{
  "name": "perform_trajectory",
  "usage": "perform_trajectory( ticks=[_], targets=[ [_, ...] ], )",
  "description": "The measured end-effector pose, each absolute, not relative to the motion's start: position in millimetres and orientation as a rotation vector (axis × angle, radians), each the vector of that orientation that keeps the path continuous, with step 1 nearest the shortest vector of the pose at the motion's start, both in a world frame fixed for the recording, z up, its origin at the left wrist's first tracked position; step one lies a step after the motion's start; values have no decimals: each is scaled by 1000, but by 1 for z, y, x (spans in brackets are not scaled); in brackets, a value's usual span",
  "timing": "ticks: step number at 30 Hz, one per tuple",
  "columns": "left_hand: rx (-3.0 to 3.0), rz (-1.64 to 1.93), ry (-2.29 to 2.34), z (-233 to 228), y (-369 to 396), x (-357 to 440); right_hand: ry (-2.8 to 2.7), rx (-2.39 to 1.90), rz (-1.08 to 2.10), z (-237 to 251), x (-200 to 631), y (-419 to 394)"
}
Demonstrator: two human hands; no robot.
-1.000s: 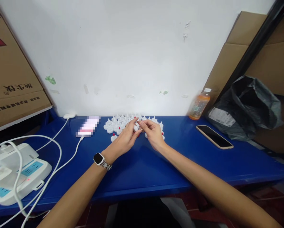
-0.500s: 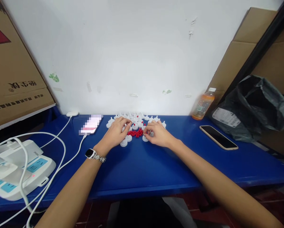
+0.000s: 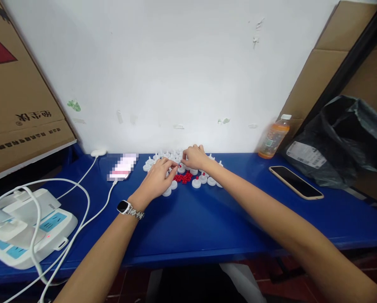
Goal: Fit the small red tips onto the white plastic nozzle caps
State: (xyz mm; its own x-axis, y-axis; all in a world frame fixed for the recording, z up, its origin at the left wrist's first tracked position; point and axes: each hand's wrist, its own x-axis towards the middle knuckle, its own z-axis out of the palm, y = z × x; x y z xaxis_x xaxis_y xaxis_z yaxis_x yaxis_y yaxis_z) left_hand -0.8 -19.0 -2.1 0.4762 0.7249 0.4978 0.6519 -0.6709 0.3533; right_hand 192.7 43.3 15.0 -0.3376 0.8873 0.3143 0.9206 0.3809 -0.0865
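Note:
White nozzle caps [image 3: 196, 183] lie in a spread-out group on the blue table, several with a small red tip on top. In their midst is a loose heap of small red tips [image 3: 184, 177]. My left hand [image 3: 158, 176], wearing a watch [image 3: 123, 206], hovers at the left of the heap, thumb and fingertips drawn together; what they hold, if anything, is too small to make out. Farther back, my right hand [image 3: 195, 157] reaches down among the rear white caps with fingers curled in a pinch. Its fingertips partly hide what they touch.
A charging phone [image 3: 122, 167] and a power strip [image 3: 59, 227] with looping white cables stand left. To the right are an orange drink bottle [image 3: 274, 136], another phone [image 3: 296, 182] and a dark plastic bag [image 3: 343, 139]. A white wall [image 3: 182, 75] rises behind the table.
My right hand has moved from beside the red heap back and slightly left to the rear caps, uncovering red-tipped caps at the front right. My left hand stays nearly in place.

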Motion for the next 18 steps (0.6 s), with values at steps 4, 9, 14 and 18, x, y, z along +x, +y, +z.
perform_trajectory(
  ticks=[4, 9, 14, 18],
  targets=[
    [2609, 993, 1236, -2, -22, 1, -2235, -1546, -88, 18, 192, 43],
    [2621, 1113, 1313, 0, -28, 7, -1917, -1359, 94, 27, 200, 19],
    [2640, 1067, 1251, -2, -31, 12, -1858, -1104, 487, 27, 203, -12],
    [2608, 891, 1263, -5, -28, 9, -1920, -1171, 417, 17, 210, -29]
  ],
)
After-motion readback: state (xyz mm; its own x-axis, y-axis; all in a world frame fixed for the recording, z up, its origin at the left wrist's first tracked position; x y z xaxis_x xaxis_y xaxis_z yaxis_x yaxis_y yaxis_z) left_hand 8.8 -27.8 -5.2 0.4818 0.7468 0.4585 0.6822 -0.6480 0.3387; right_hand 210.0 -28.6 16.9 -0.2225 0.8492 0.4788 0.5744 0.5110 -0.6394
